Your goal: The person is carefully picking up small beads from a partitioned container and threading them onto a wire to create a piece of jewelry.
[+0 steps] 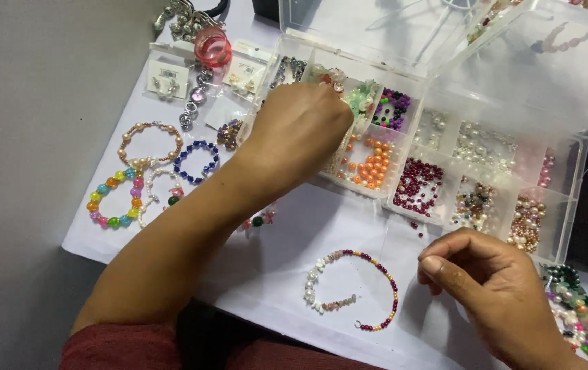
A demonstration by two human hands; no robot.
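Observation:
My left hand (pixel 297 133) reaches into the clear compartmented bead box (pixel 571 199), its fingertips over a back compartment beside the green beads (pixel 362 99); whether it pinches a bead is hidden. My right hand (pixel 493 284) hovers low at the right, fingers curled with thumb against forefinger; nothing visible in it. Between the hands, a partly strung bracelet (pixel 352 291) of dark red, white and pale pink beads lies in an open loop on the white sheet (pixel 266 260). Orange beads (pixel 369 161) and dark red beads (pixel 417 185) fill nearby compartments.
Finished bracelets lie at the left: a rainbow one (pixel 112 199), a blue one (pixel 196 161), a pearl one (pixel 148 140). A pink cup (pixel 212 46), earring cards (pixel 165 79) and charms sit behind. The box's open lid (pixel 403 27) stands up. Green and pearl beadwork (pixel 582 312) is at right.

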